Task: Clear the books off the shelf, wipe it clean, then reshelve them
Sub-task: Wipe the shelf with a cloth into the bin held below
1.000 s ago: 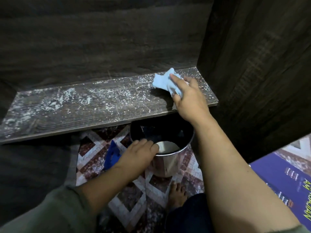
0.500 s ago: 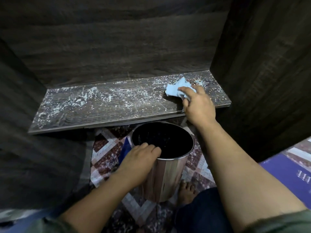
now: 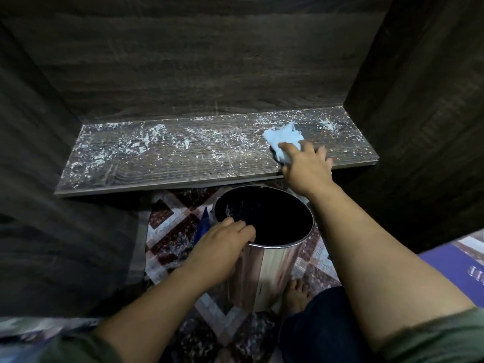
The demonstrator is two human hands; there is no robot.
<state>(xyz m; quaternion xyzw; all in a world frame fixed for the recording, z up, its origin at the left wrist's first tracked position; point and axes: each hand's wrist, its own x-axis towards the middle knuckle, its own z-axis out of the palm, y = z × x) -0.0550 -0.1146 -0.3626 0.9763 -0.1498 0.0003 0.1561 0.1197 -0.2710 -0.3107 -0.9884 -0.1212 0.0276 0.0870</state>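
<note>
Hardly anything has moved: my right hand, fingers flat, presses the blue cloth at the dusty shelf's right end; my left hand grips the bin rim. Mid-wipe, I judge; next, sweep the dust into it.

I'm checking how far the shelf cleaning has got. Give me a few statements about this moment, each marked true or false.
1. The right hand presses a light blue cloth onto the shelf. True.
2. The cloth lies at the shelf's left end. False: it is near the right end.
3. Books stand along the shelf. False: none are on it, only white specks scattered over the board.
4. The left hand grips the rim of the metal bin. True.
5. The bin sits on top of the shelf. False: it is lower, in front of the shelf's front edge, over the patterned floor.
</note>
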